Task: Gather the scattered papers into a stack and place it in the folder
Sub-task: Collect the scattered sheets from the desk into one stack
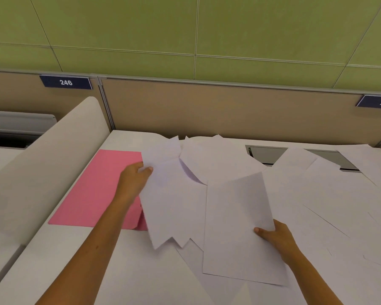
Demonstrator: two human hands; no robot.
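Observation:
A pink folder (97, 186) lies shut and flat on the white desk at the left. My left hand (133, 180) grips the left edge of an uneven bunch of white papers (169, 201), lifted a little and overlapping the folder's right edge. My right hand (273, 235) pinches the right edge of a single white sheet (235, 227) that overlaps the bunch. Several more loose sheets (339, 194) lie spread over the right half of the desk.
A white curved side divider (44, 168) rises left of the folder. A tan partition (229, 108) closes the back of the desk (110, 271). A grey cable hatch (266, 154) sits at the back right, partly under papers. Number plates 246 (65, 82) and 247 hang on the partition.

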